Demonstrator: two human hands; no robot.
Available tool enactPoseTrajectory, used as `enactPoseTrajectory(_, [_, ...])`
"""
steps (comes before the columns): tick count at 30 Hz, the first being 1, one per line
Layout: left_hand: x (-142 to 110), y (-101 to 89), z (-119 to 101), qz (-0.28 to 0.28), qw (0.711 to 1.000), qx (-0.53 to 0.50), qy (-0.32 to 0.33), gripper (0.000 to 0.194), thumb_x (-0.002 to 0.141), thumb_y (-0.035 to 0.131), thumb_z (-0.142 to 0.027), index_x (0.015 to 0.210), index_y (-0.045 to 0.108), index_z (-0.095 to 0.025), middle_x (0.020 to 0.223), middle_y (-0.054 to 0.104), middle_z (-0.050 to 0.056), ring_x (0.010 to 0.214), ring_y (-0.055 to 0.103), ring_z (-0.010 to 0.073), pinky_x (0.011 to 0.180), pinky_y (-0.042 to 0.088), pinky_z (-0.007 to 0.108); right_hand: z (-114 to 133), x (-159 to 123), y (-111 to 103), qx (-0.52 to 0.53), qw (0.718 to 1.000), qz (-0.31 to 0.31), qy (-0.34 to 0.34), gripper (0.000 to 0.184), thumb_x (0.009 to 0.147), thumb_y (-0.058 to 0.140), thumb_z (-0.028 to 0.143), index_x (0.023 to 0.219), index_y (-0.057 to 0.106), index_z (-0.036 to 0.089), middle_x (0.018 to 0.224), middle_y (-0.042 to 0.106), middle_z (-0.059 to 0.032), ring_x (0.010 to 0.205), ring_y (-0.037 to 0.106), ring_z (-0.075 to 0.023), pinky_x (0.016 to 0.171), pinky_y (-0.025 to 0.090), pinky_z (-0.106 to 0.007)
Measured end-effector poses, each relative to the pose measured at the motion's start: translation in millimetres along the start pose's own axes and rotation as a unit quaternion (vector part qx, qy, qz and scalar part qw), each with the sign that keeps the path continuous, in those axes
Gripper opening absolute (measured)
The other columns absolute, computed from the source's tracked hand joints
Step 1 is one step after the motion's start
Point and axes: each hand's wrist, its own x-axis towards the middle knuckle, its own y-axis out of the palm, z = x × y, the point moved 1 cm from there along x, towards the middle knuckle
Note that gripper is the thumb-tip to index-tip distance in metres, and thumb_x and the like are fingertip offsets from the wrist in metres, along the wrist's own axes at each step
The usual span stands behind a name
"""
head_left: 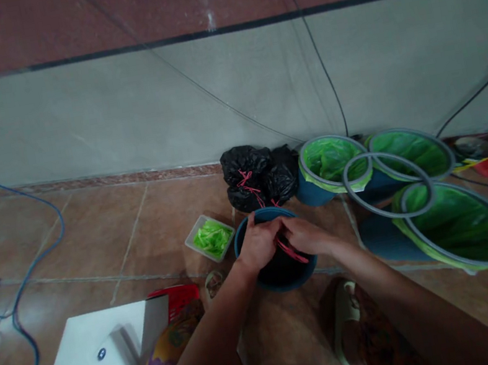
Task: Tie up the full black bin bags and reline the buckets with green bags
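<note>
Between my feet stands a blue bin (314,266) with dark contents, seemingly a black bag (281,271). Above its opening my left hand (259,244) and my right hand (304,236) meet, fingers closed together on a red drawstring (293,253). One end of the string hangs down beneath my right hand. My fingers partly hide where the string is gripped. Just behind the bin sit several tied black garbage bags (245,163) with red strings. A clear plastic tub (187,241) holding folded green bags (213,238) lies to the left.
On the right stand three blue bins lined with green bags (459,226); a loose grey ring (353,191) rests across their rims. A white table (73,351) carries a white box and a lit device at lower left. Blue cable (61,224) trails over the floor. Behind runs a wall.
</note>
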Motion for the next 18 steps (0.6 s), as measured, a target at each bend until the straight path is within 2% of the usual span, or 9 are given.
enactPoseTrajectory(3, [-1, 5.3, -2, -0.022, 1.0, 0.017, 0.008, 0.028, 0.09, 0.047, -0.007, 0.107, 0.065, -0.019, 0.106, 0.072, 0.007, 0.104, 0.065, 0.0211, 0.119, 0.025, 0.048, 3, -1, -3, 0.071, 0.996, 0.036, 0.031, 0.038, 0.083, 0.042, 0.011, 0.113, 0.065, 0.019, 0.088, 0.073, -0.0055, 0.07, 0.066, -0.0162, 0.065, 0.05, -0.026])
enactPoseTrajectory(6, [-1, 8.2, -4, -0.042, 0.999, 0.03, -0.005, 0.025, 0.091, 0.046, -0.008, 0.103, 0.065, -0.017, 0.105, 0.069, 0.009, 0.107, 0.061, 0.023, 0.112, 0.037, 0.046, 1, 1, -3, 0.14, 0.987, 0.059, 0.048, 0.034, 0.085, 0.039, 0.013, 0.104, 0.066, 0.02, 0.073, 0.071, -0.0023, 0.054, 0.061, -0.014, 0.052, 0.046, -0.024])
enactPoseTrajectory(10, [0, 8.4, -5, -0.054, 0.998, 0.027, -0.022, 0.025, 0.09, 0.043, -0.007, 0.097, 0.064, -0.018, 0.097, 0.064, 0.009, 0.103, 0.059, 0.0243, 0.101, 0.046, 0.045, -7, 5, -1, 0.175, 0.981, 0.075, 0.05, 0.024, 0.081, 0.042, 0.013, 0.081, 0.065, 0.02, 0.065, 0.069, -0.0015, 0.054, 0.063, -0.0142, 0.051, 0.047, -0.023])
enactPoseTrajectory(15, [0, 5.5, -3, -0.047, 0.999, 0.022, -0.01, 0.022, 0.089, 0.045, -0.007, 0.092, 0.063, -0.02, 0.09, 0.062, 0.005, 0.098, 0.058, 0.0227, 0.109, 0.04, 0.048, -9, 6, 0, 0.203, 0.974, 0.076, 0.065, 0.022, 0.086, 0.045, 0.015, 0.084, 0.067, 0.02, 0.074, 0.075, -0.002, 0.057, 0.066, -0.0125, 0.052, 0.051, -0.021])
enactPoseTrajectory(18, [0, 4.1, -2, -0.042, 0.999, 0.017, -0.013, 0.02, 0.089, 0.046, -0.008, 0.087, 0.061, -0.021, 0.087, 0.061, 0.004, 0.096, 0.058, 0.022, 0.108, 0.04, 0.047, -11, 6, 0, 0.204, 0.974, 0.066, 0.079, 0.019, 0.088, 0.049, 0.017, 0.085, 0.068, 0.019, 0.08, 0.076, -0.0031, 0.061, 0.068, -0.0126, 0.054, 0.052, -0.02])
